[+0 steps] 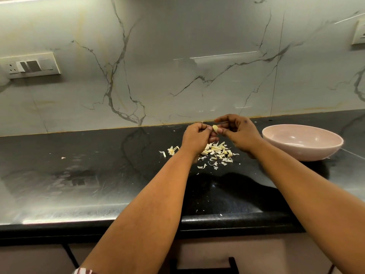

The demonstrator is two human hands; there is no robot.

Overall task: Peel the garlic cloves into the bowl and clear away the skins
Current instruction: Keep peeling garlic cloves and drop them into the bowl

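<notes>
A pale garlic clove [215, 128] is held up between both hands above the black counter. My left hand [196, 137] has its fingers curled against the clove's left side. My right hand [238, 131] pinches the clove from the right with thumb and fingertips. Below the hands lies a heap of garlic skins and cloves [216, 153] on the counter. A few stray skins [172, 150] lie to its left. A pink bowl [302, 142] stands on the counter right of my right hand; I see nothing inside it from here.
The black counter [98, 175] runs the full width, its front edge near me. A marble wall stands close behind the hands. A switch plate [31, 65] is on the wall at left and a socket [359, 32] at far right.
</notes>
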